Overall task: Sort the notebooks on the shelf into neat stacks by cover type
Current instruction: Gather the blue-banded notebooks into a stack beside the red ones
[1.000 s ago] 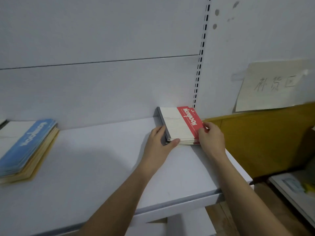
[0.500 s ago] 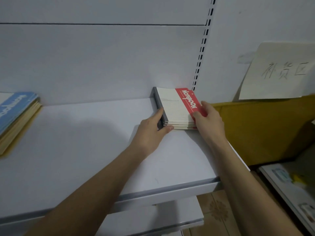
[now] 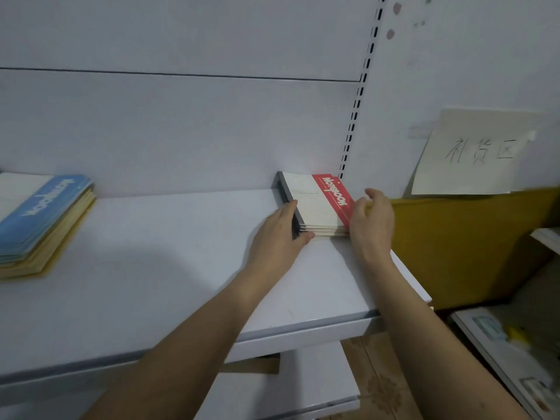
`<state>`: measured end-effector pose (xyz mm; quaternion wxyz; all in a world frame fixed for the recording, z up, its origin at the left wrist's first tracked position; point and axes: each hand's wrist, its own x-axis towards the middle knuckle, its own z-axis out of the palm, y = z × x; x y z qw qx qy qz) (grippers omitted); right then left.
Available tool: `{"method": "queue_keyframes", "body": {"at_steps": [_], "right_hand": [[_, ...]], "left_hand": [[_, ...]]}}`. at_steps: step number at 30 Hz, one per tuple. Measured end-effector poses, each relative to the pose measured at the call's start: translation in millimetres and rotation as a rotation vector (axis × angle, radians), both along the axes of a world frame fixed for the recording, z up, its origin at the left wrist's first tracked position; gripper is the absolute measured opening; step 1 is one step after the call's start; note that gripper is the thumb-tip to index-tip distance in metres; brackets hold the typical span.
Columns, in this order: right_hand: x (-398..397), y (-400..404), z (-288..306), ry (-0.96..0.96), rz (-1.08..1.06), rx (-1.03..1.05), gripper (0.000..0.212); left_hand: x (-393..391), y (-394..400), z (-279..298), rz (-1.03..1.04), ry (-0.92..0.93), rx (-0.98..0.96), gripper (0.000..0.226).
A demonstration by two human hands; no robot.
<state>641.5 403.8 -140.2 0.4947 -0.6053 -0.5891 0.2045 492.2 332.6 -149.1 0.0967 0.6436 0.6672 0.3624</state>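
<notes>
A stack of white notebooks with a red "Notebook" band (image 3: 315, 201) lies at the back right of the white shelf (image 3: 169, 268). My left hand (image 3: 280, 234) presses flat against the stack's left spine side, thumb at its front corner. My right hand (image 3: 371, 221) rests against the stack's right edge, fingers loosely bent. A second stack with a blue "Notebook" cover (image 3: 42, 213) lies at the far left of the shelf, fanned and uneven.
A slotted upright (image 3: 359, 95) runs up the back wall behind the red stack. A yellow board (image 3: 460, 244) with a handwritten paper sign (image 3: 475, 153) stands right of the shelf. A lower shelf (image 3: 281, 386) and floor items sit below.
The camera view shifted slightly. My right hand slid from the top of the red band to the stack's right edge. My left hand stays on the spine side.
</notes>
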Motion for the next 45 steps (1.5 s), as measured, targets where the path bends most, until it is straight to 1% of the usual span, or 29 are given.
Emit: {"method": "queue_keyframes", "body": {"at_steps": [2,3,6,8,11,14,17,19,23,25,27,30,32,36,37,39,41,42,43,45], "right_hand": [[-3.8,-12.2,8.1,-0.104,-0.057,0.094,0.039],[-8.0,-18.0,10.8,-0.127,-0.041,0.14,0.038],[-35.3,-34.8,24.8,-0.133,0.158,0.268,0.032],[-68.5,-50.2,39.6,-0.186,0.341,0.246,0.031],[-133.7,-84.3,53.9,-0.299,0.607,0.13,0.028],[-201.5,-119.9,51.4,-0.387,0.79,0.067,0.029],[-266.2,-153.4,46.6,-0.48,0.913,0.086,0.033],[-307.9,-174.6,48.7,-0.527,0.933,0.14,0.039],[-384.1,-207.6,57.6,-0.654,0.923,0.232,0.063],[-412.1,-215.9,58.2,-0.772,0.925,0.211,0.075],[-432.8,-218.5,55.3,-0.88,0.915,0.13,0.083],[-449.1,-221.3,47.2,-0.987,0.877,0.07,0.086],[-446.6,-228.4,38.6,-1.009,0.855,0.112,0.085],[-415.0,-254.0,23.5,-0.993,0.755,0.324,0.077],[-407.6,-259.0,23.2,-0.99,0.734,0.349,0.069],[-400.2,-262.2,25.1,-0.947,0.745,0.33,0.048],[-399.3,-264.1,36.2,-0.824,0.756,0.218,0.041],[-399.8,-265.2,44.9,-0.72,0.747,0.157,0.039],[-401.2,-265.9,52.2,-0.598,0.731,0.121,0.037],[-403.4,-271.4,65.3,-0.408,0.722,0.147,0.033]], "left_hand": [[-2.7,-10.7,6.8,0.017,0.07,0.0,0.064],[-7.9,-17.7,10.9,0.032,0.1,0.0,0.061],[-45.6,-39.7,28.8,0.091,0.168,-0.011,0.056],[-85.8,-58.4,43.8,0.148,0.235,-0.006,0.053],[-154.8,-94.8,67.8,0.257,0.329,-0.027,0.049],[-226.2,-137.9,83.2,0.379,0.368,-0.089,0.047],[-293.9,-185.6,90.1,0.507,0.415,-0.162,0.046],[-330.6,-214.1,92.6,0.571,0.428,-0.191,0.046],[-383.9,-252.4,93.8,0.648,0.423,-0.228,0.045],[-401.3,-262.9,93.4,0.645,0.421,-0.254,0.047],[-414.7,-269.1,92.7,0.623,0.433,-0.249,0.048],[-429.5,-275.7,90.9,0.569,0.402,-0.218,0.045],[-438.2,-280.6,86.5,0.522,0.375,-0.163,0.039],[-448.5,-285.4,83.7,0.436,0.241,0.058,0.025],[-447.3,-284.5,85.1,0.421,0.23,0.105,0.023],[-439.7,-281.7,90.6,0.411,0.211,0.149,0.023],[-428.4,-277.0,98.4,0.401,0.107,0.113,0.029],[-422.5,-274.7,103.0,0.379,-0.025,0.057,0.033],[-418.6,-272.2,107.0,0.334,-0.236,-0.03,0.037],[-415.4,-267.2,114.9,0.182,-0.816,-0.244,0.055]]}}
